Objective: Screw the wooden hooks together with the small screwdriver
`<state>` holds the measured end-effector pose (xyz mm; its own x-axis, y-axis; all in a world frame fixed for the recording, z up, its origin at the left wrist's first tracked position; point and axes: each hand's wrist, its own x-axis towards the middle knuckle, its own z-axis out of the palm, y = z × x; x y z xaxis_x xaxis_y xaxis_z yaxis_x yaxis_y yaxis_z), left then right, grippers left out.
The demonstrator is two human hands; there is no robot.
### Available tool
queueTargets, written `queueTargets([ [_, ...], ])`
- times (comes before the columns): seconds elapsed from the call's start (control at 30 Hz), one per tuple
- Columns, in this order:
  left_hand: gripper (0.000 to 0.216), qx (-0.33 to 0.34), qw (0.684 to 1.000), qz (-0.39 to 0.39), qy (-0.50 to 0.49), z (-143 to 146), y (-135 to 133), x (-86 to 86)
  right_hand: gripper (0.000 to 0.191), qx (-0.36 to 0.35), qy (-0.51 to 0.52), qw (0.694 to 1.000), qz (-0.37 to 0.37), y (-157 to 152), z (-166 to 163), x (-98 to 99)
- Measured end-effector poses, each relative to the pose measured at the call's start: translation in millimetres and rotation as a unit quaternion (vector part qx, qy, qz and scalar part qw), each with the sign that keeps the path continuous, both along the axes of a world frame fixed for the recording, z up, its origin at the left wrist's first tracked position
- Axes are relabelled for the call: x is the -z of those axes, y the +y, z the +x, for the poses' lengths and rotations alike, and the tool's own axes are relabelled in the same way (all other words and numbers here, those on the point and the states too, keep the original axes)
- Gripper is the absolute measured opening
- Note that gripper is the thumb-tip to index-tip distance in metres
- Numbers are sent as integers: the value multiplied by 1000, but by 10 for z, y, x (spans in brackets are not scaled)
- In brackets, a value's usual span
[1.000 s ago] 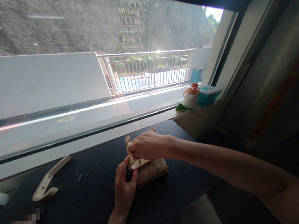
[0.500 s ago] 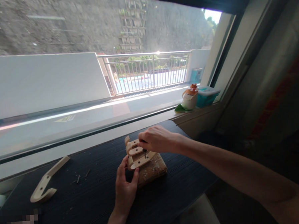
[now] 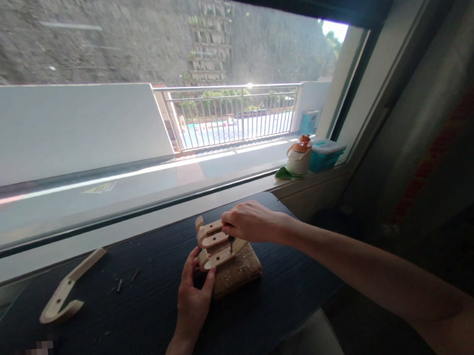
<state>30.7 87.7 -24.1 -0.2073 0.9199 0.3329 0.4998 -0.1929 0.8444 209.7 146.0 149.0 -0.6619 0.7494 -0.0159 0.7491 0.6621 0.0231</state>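
Observation:
Several pale wooden hooks (image 3: 224,257) lie side by side on top of a rough brown block (image 3: 240,271), their curled ends towards the left. My left hand (image 3: 191,301) is closed on the curled end of the nearest hook, the thumb on its near side and the fingers around its far side. In my right fist (image 3: 252,221) is a small dark-handled screwdriver (image 3: 231,245); its shaft points down onto the nearest hook, with the handle mostly hidden by the fingers. A dark hole or screw head shows nearer that hook's curl.
A loose wooden hook (image 3: 59,300) rests at the left of the black table (image 3: 126,331), with a few screws (image 3: 119,285) beside it. Beyond the table, the windowsill holds a white pot (image 3: 298,161) with an orange top and a teal box (image 3: 326,154). A pixelated patch covers the lower left corner.
The view has shifted slightly, so the table things appear a little farther left. Both hands keep their hold, and the screwdriver stays on the nearest hook.

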Motion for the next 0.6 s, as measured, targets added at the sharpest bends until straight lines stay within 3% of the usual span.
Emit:
queueTargets([
  [0.23,52,6,1000,8,4,10,-4,-45,24,-29,-3,999,-19,10,-34,2],
  [0.37,49,1,999,27,27,18,2,-40,26,-4,-5,1000,-8,23,-42,29],
  [0.5,47,-25,993,87,71,-8,-9,-10,26,6,-13,1000,1,2,-49,22],
  [0.6,35,-32,979,163,118,-20,-49,-20,23,-9,-19,1000,1,-37,-82,4],
])
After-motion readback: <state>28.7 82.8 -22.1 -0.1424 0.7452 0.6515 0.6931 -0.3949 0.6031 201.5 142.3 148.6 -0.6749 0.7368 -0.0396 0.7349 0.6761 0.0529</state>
